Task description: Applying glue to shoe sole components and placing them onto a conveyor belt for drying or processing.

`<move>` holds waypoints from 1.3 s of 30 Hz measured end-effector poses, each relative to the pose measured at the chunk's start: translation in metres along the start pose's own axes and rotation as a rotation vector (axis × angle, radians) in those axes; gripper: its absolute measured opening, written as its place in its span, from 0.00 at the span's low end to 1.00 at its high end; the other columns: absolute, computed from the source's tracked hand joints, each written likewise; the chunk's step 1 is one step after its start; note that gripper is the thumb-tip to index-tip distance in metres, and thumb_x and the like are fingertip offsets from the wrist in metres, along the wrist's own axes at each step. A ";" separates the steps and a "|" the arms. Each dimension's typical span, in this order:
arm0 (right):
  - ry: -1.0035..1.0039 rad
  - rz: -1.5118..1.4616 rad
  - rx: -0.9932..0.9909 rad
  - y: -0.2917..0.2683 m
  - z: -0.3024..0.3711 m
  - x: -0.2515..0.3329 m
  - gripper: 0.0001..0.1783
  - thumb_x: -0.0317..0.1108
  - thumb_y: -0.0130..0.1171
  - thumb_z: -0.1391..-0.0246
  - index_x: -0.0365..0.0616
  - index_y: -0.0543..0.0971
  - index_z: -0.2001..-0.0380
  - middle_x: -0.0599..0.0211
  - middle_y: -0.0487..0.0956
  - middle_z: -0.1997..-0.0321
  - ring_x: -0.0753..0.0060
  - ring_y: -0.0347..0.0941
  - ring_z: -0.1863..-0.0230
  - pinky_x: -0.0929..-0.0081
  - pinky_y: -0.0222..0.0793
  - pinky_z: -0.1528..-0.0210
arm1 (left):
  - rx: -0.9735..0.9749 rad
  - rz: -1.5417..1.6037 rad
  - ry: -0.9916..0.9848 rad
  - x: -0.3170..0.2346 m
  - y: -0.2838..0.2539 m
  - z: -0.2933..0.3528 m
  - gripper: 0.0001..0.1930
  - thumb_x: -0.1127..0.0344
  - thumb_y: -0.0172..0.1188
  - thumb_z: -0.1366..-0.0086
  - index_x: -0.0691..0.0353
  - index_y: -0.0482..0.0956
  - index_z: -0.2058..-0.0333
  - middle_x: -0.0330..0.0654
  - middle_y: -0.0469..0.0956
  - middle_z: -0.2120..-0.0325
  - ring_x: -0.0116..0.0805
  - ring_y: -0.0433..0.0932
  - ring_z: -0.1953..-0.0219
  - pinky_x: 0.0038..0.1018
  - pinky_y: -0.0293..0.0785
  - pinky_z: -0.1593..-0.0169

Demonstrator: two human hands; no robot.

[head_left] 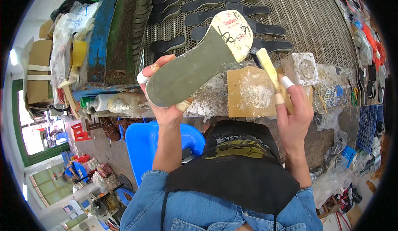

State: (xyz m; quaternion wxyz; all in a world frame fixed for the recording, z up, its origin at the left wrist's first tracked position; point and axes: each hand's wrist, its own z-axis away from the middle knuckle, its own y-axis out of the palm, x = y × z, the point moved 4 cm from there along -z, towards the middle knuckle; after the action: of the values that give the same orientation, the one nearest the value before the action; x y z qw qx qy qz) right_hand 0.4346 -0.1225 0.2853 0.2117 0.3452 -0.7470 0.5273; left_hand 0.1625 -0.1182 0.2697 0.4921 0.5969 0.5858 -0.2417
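Note:
My left hand (163, 111) grips a shoe insole (188, 75) by its rounded grey-green end, thumb and fingers round its edges. The insole is tilted up to the right. Its other end is cream, with red print and dark handwriting. In my right hand (295, 110), closed round the handle, is a brush (269, 67) with a flat, pale yellow handle. Its dark bristles meet or nearly meet the edge of the cream end; exact contact cannot be made out. White wraps cover some fingertips on both hands.
Rows of dark soles (201, 3) lie on a mesh surface (309, 17) beyond the bench. A cardboard piece (248, 94) with white smears and a white-crusted block-shaped container (300, 68) are near my right hand. A bottle (105, 102) lies left; a blue chair (139, 142) stands below; scissors (354, 96) hang right.

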 end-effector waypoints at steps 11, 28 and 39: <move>0.150 -0.176 0.035 0.031 -0.029 -0.057 0.23 0.20 0.57 0.51 0.38 0.77 0.49 0.68 0.73 0.68 0.76 0.68 0.70 0.79 0.64 0.68 | 0.354 -0.583 -0.043 0.001 -0.053 -0.062 0.32 0.73 0.69 0.59 0.59 0.72 0.50 0.46 0.72 0.50 0.40 0.72 0.46 0.34 0.70 0.44; 0.508 -0.246 0.289 0.118 -0.062 -0.085 0.18 0.21 0.54 0.45 0.34 0.77 0.50 0.72 0.76 0.63 0.85 0.68 0.69 0.86 0.64 0.67 | 0.734 -1.791 -0.230 0.304 -0.200 -0.260 0.29 0.69 0.71 0.58 0.46 0.76 0.53 0.42 0.73 0.54 0.43 0.66 0.45 0.40 0.68 0.46; 0.644 -0.243 0.300 0.148 -0.085 -0.091 0.17 0.22 0.57 0.44 0.33 0.76 0.50 0.72 0.76 0.63 0.86 0.69 0.66 0.88 0.65 0.65 | 0.815 -1.719 -0.343 0.345 -0.241 -0.264 0.35 0.58 0.69 0.53 0.51 0.71 0.43 0.43 0.73 0.51 0.44 0.68 0.44 0.39 0.71 0.45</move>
State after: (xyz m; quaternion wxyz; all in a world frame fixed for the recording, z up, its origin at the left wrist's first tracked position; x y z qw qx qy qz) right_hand 0.3822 0.0142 0.1580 0.4439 0.2749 -0.5101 0.6835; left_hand -0.0712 0.2299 0.0032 -0.0191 0.0459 0.6138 -0.7879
